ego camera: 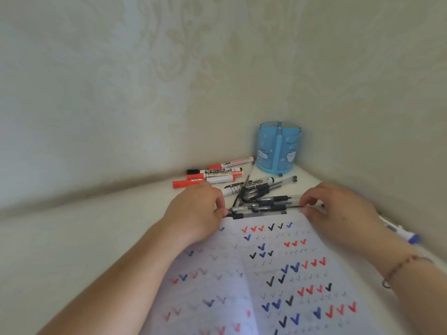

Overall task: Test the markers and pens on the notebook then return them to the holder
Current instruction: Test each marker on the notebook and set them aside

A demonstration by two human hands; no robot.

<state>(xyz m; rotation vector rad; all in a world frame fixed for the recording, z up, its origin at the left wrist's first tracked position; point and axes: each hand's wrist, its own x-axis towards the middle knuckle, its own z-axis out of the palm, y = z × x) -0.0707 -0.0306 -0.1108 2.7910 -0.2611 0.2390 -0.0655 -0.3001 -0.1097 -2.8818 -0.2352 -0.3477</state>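
Observation:
An open notebook [266, 274] covered with red, blue and black tick marks lies in front of me. At its far edge lies a heap of several clear black-ink pens [263, 201]. My left hand [193, 211] pinches the left end of one thin pen [266, 208], and my right hand [338, 209] pinches its right end. Whiteboard markers, red and black [212, 174], lie behind the left hand. The blue pen holder [279, 147] stands in the corner and looks empty.
Patterned walls meet in a corner close behind the holder. A blue-tipped white marker [401, 232] lies on the white tabletop beside my right wrist, which wears a thin bracelet. Bare white table stretches to the left.

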